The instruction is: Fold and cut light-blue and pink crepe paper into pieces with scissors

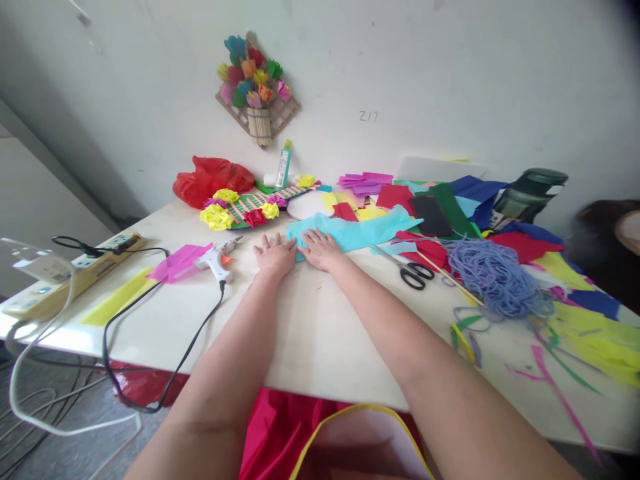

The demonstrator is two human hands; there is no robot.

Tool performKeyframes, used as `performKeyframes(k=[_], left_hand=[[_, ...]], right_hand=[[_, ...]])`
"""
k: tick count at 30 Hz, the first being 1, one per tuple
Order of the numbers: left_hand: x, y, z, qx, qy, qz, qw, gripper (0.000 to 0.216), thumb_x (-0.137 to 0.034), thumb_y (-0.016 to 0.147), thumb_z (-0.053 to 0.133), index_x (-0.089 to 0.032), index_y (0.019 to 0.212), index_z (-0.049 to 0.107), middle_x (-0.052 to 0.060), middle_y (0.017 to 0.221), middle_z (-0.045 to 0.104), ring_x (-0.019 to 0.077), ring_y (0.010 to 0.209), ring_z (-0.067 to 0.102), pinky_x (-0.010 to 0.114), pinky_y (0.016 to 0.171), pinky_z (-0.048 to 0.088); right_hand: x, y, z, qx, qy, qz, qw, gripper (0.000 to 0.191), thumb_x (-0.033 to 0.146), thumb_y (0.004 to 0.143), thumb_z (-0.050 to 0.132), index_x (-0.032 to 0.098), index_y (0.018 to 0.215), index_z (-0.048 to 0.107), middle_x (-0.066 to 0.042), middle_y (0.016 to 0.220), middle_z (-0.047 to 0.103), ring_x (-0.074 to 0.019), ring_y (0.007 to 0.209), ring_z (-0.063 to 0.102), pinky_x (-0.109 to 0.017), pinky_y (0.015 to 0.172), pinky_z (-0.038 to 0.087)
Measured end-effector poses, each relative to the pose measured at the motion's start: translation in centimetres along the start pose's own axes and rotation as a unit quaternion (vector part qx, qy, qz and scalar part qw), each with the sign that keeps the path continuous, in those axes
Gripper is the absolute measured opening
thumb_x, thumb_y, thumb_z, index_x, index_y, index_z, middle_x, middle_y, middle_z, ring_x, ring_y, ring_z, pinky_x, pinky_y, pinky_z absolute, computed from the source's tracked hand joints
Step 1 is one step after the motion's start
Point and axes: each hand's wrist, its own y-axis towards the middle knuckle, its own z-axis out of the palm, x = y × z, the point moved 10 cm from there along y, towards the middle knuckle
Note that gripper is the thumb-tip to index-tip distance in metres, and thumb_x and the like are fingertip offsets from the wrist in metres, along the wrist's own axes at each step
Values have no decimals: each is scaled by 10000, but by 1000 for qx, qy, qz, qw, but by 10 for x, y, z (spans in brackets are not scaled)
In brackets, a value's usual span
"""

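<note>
A strip of light blue crepe paper (367, 231) lies across the middle of the white table (340, 333). My right hand (320, 249) rests flat on its left part with the fingers spread. Beside it, my left hand (276, 256) is laid flat, fingers apart, at the left end of the paper; whether it presses the paper or only the table I cannot tell. Black-handled scissors (415, 273) lie right of my right hand. Left of my left hand sits a white hot glue gun (215, 261) with its cord trailing to the front edge.
Behind the hands stands a guitar-shaped craft (255, 203) with paper flowers. A tangle of blue-purple yarn (493, 277) and paper scraps fill the right side. At left are a power strip (70, 277), pink paper (180, 263) and loose cables. A dark green container (530, 193) stands back right.
</note>
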Motion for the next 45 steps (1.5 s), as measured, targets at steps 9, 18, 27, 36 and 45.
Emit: performKeyframes(k=[9,18,27,36,45], left_hand=[[1,-1,-1,6,2,-6,1000,505,-538,820,227,-431,1280,406,-38,1469,201,340,1343,31,596,1017,73],[1,-2,-1,12,-1,-12,1000,510,-547,814,239,-427,1280,408,-44,1469,202,336,1344,23,598,1016,68],[2,5,3,-5,-3,-1,1000,493,-539,819,241,-437,1263,428,-58,1459,230,336,1344,24,600,1017,49],[3,-1,-2,-2,-5,-13,1000,492,-537,822,243,-428,1264,431,-25,1460,234,331,1345,44,583,1021,68],[2,0,-3,-6,-8,-14,1000,494,-539,816,246,-430,1258,439,-19,1447,267,351,1337,75,596,1010,104]], right_hand=[[-13,-1,0,-8,4,73,997,719,559,858,135,101,1411,170,-74,1486,71,-202,1362,45,-463,1079,19],[-41,-10,-7,-25,-5,109,994,606,423,886,156,115,1405,209,-42,1484,114,-220,1361,54,-487,1076,-7],[3,-20,-36,-136,-20,-24,990,517,330,901,207,122,1357,334,-55,1458,237,-167,1352,117,-391,1097,-5],[-4,-17,-1,-2,6,22,1000,542,355,898,196,164,1404,223,-3,1483,132,-166,1357,102,-389,1096,87],[-5,-17,-1,-22,16,29,999,591,466,892,149,197,1418,168,-25,1483,139,-192,1358,100,-437,1089,77]])
